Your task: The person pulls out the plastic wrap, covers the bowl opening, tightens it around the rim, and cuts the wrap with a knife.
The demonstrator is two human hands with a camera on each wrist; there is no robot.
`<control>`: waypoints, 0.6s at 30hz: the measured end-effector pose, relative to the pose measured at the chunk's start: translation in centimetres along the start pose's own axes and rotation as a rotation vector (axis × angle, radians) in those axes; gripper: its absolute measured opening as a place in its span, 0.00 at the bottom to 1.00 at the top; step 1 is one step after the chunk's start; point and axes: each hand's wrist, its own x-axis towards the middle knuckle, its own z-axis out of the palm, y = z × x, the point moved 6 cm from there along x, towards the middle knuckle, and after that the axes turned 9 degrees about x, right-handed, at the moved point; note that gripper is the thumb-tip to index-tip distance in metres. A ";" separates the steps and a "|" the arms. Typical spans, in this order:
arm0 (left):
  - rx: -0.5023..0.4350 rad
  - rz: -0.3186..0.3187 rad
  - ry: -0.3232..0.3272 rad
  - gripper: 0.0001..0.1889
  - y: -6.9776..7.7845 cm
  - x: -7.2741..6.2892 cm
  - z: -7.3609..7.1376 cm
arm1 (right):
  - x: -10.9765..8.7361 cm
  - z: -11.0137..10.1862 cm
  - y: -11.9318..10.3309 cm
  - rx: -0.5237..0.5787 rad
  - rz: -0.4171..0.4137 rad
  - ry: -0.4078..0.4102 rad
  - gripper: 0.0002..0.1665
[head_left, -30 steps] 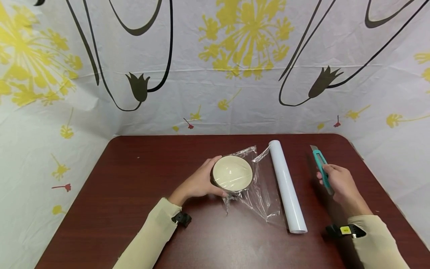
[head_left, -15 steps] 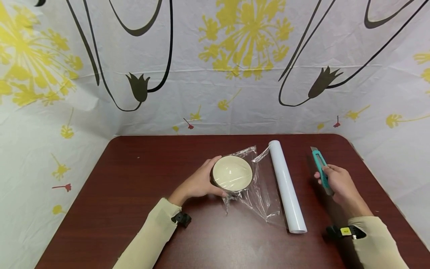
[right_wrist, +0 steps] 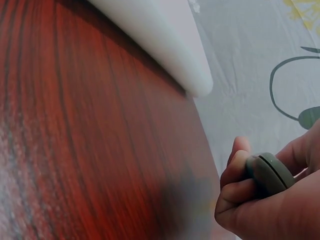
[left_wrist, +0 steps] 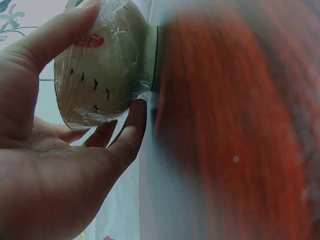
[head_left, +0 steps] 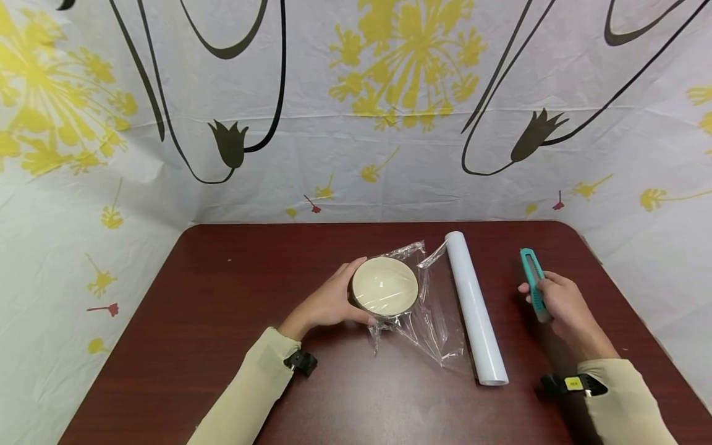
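Note:
A cream bowl stands mid-table with clear cling film over its mouth and spreading to the right. My left hand grips the bowl's left side, thumb near and fingers at the far side. In the left wrist view, wrinkled film clings to the bowl's wall, which has small dark marks and a red spot. On the right, my right hand holds a teal utility knife above the table, pointing away; no blade shows at its tip. The right wrist view shows fingers curled around the knife's grey end.
Between bowl and right hand lies a long white roll, slanting from the back toward the near right. Loose film reaches its left side. The dark red-brown table ends at a patterned cloth backdrop.
The utility knife's blade, showing at the tip before, has gone into the handle as the right thumb slid back. The knife sits slightly nearer. The left hand and bowl stay put.

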 end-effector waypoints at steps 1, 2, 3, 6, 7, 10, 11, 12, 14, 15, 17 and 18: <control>0.001 0.000 0.001 0.69 0.0 0.0 0.0 | 0.0 0.0 0.0 -0.001 0.001 0.000 0.35; 0.001 0.001 0.002 0.69 0.0 0.0 0.0 | 0.0 0.0 0.0 -0.004 0.000 0.000 0.35; 0.000 0.001 0.002 0.69 0.0 0.0 0.0 | 0.0 0.0 0.0 -0.007 -0.003 0.001 0.35; -0.001 0.003 0.003 0.69 0.0 0.0 0.0 | 0.0 0.0 0.0 -0.013 -0.013 0.003 0.34; 0.000 0.003 0.003 0.69 0.1 -0.1 0.0 | 0.0 0.0 0.1 -0.014 -0.014 0.003 0.34; 0.002 0.003 0.002 0.69 0.0 -0.1 -0.1 | 0.2 -0.1 0.1 -0.021 -0.009 0.017 0.35; 0.002 0.002 0.002 0.69 0.0 -0.1 0.0 | 0.3 -0.2 0.1 -0.025 -0.001 0.023 0.36; 0.000 0.002 0.003 0.69 0.0 -0.1 0.0 | 0.4 -0.3 0.1 -0.034 0.007 0.028 0.37; -0.003 0.003 0.003 0.69 0.0 -0.1 0.0 | 0.7 -0.5 0.2 -0.062 0.018 0.041 0.38; -0.003 0.003 0.003 0.69 0.0 -0.1 0.0 | 0.8 -0.6 0.3 -0.083 0.020 0.043 0.38; -0.004 0.004 0.003 0.68 0.1 -0.1 0.0 | 1.1 -0.9 0.3 -0.136 0.011 0.046 0.38; -0.003 0.004 0.002 0.68 0.0 -0.1 0.0 | 1.2 -1.0 0.3 -0.171 -0.001 0.046 0.37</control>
